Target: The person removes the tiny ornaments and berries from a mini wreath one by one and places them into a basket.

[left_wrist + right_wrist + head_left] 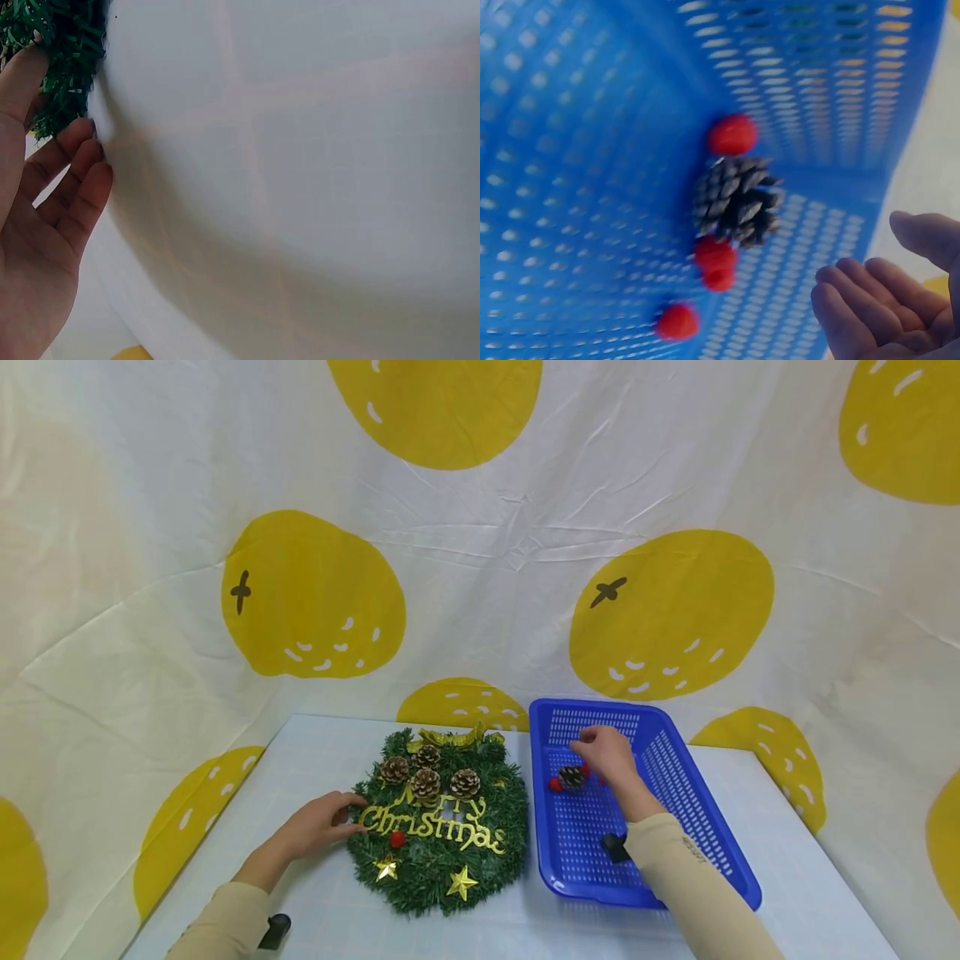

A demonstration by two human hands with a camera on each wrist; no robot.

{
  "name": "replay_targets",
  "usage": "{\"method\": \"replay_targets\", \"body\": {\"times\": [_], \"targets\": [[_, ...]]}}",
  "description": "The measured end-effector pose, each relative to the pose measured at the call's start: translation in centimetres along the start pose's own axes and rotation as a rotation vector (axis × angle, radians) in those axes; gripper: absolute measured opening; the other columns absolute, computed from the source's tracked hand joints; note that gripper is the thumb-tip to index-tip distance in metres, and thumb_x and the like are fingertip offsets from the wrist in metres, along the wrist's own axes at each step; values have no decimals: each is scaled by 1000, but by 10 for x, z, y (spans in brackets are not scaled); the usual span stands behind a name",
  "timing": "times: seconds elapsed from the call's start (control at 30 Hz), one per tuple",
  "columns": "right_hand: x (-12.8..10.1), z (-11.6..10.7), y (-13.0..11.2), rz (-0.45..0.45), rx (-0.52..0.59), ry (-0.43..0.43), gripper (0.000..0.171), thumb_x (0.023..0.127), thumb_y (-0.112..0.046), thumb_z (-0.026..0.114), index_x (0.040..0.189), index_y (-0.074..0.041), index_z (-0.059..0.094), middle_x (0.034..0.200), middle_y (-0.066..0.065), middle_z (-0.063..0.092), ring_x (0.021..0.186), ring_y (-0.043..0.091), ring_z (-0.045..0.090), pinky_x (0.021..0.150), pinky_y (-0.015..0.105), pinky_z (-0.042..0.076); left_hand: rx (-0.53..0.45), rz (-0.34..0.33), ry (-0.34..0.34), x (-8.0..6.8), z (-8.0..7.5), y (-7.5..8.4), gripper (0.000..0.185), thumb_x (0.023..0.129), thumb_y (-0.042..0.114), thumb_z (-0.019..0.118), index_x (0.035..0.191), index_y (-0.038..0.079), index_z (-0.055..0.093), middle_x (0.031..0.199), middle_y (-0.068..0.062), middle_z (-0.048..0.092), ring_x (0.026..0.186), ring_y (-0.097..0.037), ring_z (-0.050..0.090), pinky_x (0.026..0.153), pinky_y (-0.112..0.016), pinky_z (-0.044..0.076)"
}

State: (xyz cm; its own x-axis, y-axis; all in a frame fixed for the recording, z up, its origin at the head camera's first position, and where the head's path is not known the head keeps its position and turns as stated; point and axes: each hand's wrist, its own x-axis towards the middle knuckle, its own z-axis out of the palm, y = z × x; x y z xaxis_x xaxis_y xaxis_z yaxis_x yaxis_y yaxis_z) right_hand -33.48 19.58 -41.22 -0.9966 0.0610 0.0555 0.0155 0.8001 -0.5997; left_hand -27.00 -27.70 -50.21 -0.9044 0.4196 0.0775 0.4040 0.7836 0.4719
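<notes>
A green Christmas wreath (pixel 435 885) lies on the table, with gold "Merry Christmas" lettering, pinecones, gold stars and one red ball (pixel 397 839) on it. My left hand (pixel 324 825) holds its left edge; in the left wrist view the thumb lies over the greenery and the other fingers are at its side. Over the blue basket (pixel 551 868) is my right hand (pixel 607 753), its fingers loosely bent and, in the right wrist view, apart from the thumb with nothing between them. A pinecone (pixel 736 201) and several red balls (pixel 677 322) lie in the basket.
The basket stands just right of the wreath on a pale table (pixel 315 752). A white cloth (pixel 487 610) printed with yellow fruit hangs behind and at both sides. A black camera piece shows at each wrist.
</notes>
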Motion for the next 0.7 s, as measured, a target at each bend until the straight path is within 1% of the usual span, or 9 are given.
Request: {"method": "replay_targets", "body": {"times": [0.2, 0.3, 0.43, 0.6, 0.7], "targets": [[-10, -5, -25, -87, 80, -22, 47, 93, -25, 66, 129, 4, 59, 124, 22, 63, 113, 38, 59, 94, 50, 46, -4, 10, -6, 1, -1, -1, 43, 89, 35, 72, 121, 8, 64, 80, 7, 49, 67, -4, 40, 60, -26, 37], [-19, -6, -40, -146, 93, -36, 49, 94, -25, 66, 133, 3, 57, 128, 21, 61, 115, 37, 58, 95, 50, 46, -4, 17, -3, 1, 0, -1, 42, 89, 35, 72, 121, 8, 64, 80, 7, 49, 66, -3, 40, 60, -26, 37], [-33, -2, -60, -211, 99, -51, 52, 93, -27, 67, 136, 0, 55, 131, 18, 60, 118, 35, 57, 96, 49, 45, -7, 17, 2, 0, 0, 0, 42, 89, 35, 72, 120, 9, 64, 81, 7, 49, 66, -3, 40, 60, -26, 37], [-52, 4, -84, -261, 112, -60, 53, 92, -29, 70, 136, -4, 56, 128, 16, 62, 115, 34, 59, 92, 49, 48, -6, 9, 8, 0, 0, 0, 42, 89, 35, 72, 121, 9, 64, 81, 7, 49, 67, -4, 40, 60, -26, 37], [-62, 9, -95, -286, 141, -74, 52, 92, -29, 70, 136, -6, 56, 129, 14, 62, 116, 34, 59, 90, 49, 49, -7, 7, 7, 0, 0, 0, 42, 89, 35, 72, 121, 9, 64, 81, 6, 49, 67, -3, 40, 60, -26, 37]]}}
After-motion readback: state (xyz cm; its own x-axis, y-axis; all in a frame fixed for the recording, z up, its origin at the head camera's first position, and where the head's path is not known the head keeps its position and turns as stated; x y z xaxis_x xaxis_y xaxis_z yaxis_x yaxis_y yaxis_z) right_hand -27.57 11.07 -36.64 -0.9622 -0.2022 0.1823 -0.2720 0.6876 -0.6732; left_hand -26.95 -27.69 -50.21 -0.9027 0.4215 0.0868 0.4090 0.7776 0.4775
